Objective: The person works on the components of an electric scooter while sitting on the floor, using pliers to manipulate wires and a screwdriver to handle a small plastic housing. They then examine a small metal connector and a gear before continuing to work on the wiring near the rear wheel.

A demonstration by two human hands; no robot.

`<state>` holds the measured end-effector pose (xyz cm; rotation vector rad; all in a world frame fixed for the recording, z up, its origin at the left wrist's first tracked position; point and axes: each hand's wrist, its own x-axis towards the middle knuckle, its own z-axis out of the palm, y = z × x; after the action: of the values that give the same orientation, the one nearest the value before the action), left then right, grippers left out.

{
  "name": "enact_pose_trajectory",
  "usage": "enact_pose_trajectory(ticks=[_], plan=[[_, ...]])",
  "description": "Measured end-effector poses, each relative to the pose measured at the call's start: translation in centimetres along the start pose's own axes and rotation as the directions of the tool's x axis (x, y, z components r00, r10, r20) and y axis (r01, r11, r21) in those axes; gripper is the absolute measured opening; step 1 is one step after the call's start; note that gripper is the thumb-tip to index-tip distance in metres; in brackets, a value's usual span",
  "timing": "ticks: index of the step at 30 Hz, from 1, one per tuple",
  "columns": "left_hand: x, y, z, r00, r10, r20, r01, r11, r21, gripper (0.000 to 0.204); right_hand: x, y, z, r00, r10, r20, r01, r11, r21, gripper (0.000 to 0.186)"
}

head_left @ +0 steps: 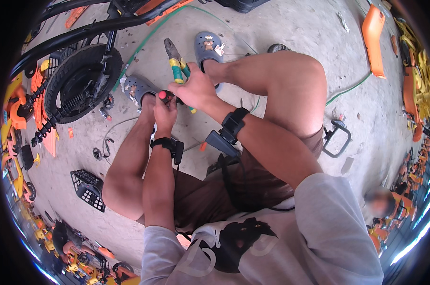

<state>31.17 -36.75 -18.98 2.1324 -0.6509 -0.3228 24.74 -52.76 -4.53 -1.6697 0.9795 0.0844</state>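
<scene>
Concrete floor (291, 23) bearing loose parts (374, 40) surrounds a black wheel (79, 83), right of which, close together, the left hand (165, 115) grips a red-ended handle (163, 95) and the right hand (197, 90) green-and-yellow pliers (176, 71); work seems under way, though what remains cannot be told.

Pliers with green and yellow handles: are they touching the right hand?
Touching. The head view shows the right hand closed around the pliers, their jaws sticking out beyond it.

Green-yellow-handled pliers (175, 63) slant from the right hand (196, 90), beside a red-ended tool (163, 95) in the left hand (164, 116).
</scene>
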Motion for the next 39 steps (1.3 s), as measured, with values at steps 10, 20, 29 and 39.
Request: enact_pose_trajectory(ticks=[10, 20, 29, 39], plan=[[0.3, 0.1, 0.1, 0.999, -0.048, -0.009, 0.048, 0.997, -0.061, 0.033, -1.7, 2.0, 0.4, 0.861, -0.508, -0.029, 0.497, 0.852, -0.163, 0.066], [-0.2, -1.3, 0.3, 1.000, 0.018, -0.008, -0.018, 1.000, 0.013, 0.034, -1.8, 2.1, 0.9, 0.865, -0.473, 0.170, 0.501, 0.793, -0.346, 0.060], [-1.1, -0.6, 0.4, 1.000, -0.015, -0.022, 0.015, 1.000, 0.004, 0.034, -1.9, 3.6, 0.4, 0.889, -0.399, 0.225, 0.458, 0.763, -0.457, 0.060], [-0.7, -1.8, 0.9, 1.000, 0.004, -0.023, -0.005, 0.998, -0.066, 0.039, -1.7, 3.4, 0.8, 0.912, -0.274, 0.305, 0.398, 0.769, -0.500, 0.054]])
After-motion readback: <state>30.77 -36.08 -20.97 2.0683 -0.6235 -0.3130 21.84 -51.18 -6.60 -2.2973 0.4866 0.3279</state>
